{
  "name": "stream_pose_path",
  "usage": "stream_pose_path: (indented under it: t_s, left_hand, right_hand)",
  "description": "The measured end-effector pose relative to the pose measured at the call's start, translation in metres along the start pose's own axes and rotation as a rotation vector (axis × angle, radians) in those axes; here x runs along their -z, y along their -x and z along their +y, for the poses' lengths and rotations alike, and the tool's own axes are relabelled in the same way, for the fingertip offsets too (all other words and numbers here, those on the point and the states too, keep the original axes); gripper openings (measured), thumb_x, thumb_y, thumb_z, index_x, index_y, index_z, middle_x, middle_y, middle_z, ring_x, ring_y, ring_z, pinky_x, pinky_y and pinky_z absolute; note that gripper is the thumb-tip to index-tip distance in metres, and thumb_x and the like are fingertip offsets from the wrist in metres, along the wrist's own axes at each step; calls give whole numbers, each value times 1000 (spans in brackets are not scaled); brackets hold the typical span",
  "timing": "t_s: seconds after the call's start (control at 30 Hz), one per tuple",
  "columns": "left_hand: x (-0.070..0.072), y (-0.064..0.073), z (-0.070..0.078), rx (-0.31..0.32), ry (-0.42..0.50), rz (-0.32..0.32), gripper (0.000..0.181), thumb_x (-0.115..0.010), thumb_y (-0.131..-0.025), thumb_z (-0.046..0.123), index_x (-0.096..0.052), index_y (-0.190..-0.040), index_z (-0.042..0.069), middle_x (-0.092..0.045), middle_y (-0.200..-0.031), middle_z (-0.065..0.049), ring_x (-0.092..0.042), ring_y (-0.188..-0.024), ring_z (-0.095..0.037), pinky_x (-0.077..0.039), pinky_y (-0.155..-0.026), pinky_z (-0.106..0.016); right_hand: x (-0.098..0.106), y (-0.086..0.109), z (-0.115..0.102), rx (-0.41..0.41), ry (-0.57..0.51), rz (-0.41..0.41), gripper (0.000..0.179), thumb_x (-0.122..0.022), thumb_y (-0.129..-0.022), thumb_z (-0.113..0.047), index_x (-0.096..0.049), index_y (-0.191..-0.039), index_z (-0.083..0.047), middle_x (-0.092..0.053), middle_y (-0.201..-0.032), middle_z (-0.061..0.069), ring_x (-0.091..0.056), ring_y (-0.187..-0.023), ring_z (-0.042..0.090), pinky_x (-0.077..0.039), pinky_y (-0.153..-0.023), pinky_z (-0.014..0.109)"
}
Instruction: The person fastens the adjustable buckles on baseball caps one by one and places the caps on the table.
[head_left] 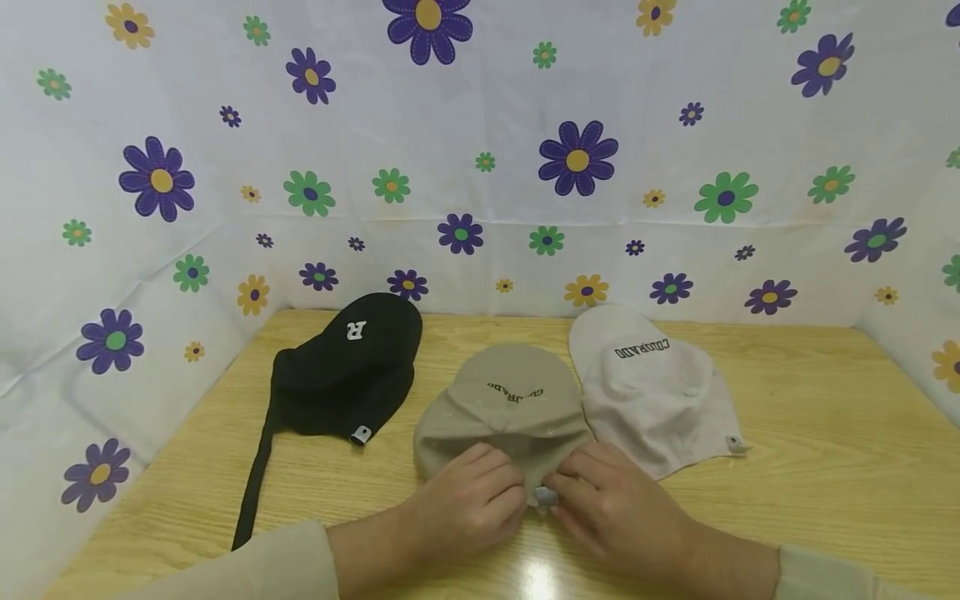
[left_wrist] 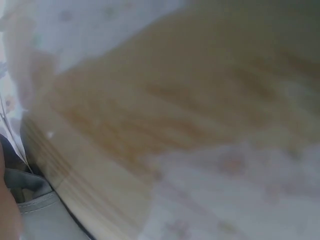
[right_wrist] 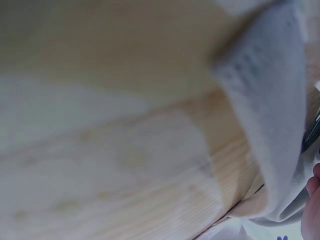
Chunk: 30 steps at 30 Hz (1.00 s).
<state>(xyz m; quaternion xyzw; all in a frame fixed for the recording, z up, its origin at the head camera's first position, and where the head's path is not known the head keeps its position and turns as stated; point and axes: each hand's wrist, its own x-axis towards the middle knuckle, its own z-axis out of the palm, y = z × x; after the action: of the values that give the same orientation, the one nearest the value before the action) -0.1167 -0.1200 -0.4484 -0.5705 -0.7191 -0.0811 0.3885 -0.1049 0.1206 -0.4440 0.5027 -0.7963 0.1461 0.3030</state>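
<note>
A beige baseball cap [head_left: 517,371] lies in the middle of the wooden table, brim away from me, dark lettering on its front. My left hand [head_left: 476,500] grips its near edge with curled fingers. Just to the right, my right hand [head_left: 622,504] pinches the same edge beside a small grey tab [head_left: 546,497]. The fingers hide most of the back strap. Only part of the right hand's fingers [right_wrist: 313,192] shows at the edge of the right wrist view, and the left wrist view is mostly blurred.
A black cap [head_left: 337,375] with a white letter R lies at the left, its long strap [head_left: 255,483] trailing toward me. At the right a pale cap [head_left: 652,392] lies against the beige one. A flowered white cloth [head_left: 487,108] hangs behind and around the table [head_left: 817,417].
</note>
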Motion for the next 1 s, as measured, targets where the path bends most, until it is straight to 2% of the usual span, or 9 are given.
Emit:
stream_pose_path:
  t_s: [0.2,0.4,0.53,0.73,0.87,1.0]
  left_hand:
    - [-1,1,0,-20,16,2,18,-52,-93,10,-66,-81,11,-64,-85,3,-60,-80,-14,-49,-75,-25]
    - [-2,-1,0,-50,13,16,19,-51,-94,10,-65,-80,11,-64,-83,3,-60,-79,-13,-49,-74,-25]
    - [-1,-1,1,-49,11,-1,17,-54,-93,9,-66,-81,11,-65,-84,3,-60,-80,-13,-48,-73,-25]
    - [1,-2,5,5,18,-60,10,-59,-91,13,-66,-85,13,-63,-86,4,-59,-81,-12,-46,-74,-27]
    - [1,-3,7,61,-1,-90,10,-54,-89,19,-62,-85,15,-61,-84,5,-57,-80,-13,-45,-76,-29]
    - [0,-2,6,78,-17,-101,12,-50,-88,20,-61,-83,16,-59,-82,5,-55,-79,-14,-44,-75,-30]
  right_hand:
    - [0,0,-3,6,5,-12,23,-70,-85,-19,-72,-105,-8,-66,-103,-2,-60,-97,17,-46,-90,30]
    - [-1,0,-4,11,9,-14,20,-65,-90,-19,-71,-106,-9,-66,-103,-3,-60,-98,17,-46,-90,31]
    - [-1,0,-5,13,14,-12,19,-65,-92,-21,-71,-105,-9,-65,-102,-3,-59,-97,16,-46,-90,31]
    - [-1,0,-6,13,19,-14,19,-66,-91,-22,-71,-104,-9,-65,-102,-3,-59,-98,16,-45,-91,31]
    - [-1,-1,-6,5,22,-9,21,-69,-87,-21,-71,-105,-9,-66,-102,-3,-60,-97,17,-46,-91,32]
    - [0,-1,-6,-6,21,-9,22,-69,-85,-20,-70,-105,-10,-65,-103,-3,-60,-98,17,-46,-92,32]
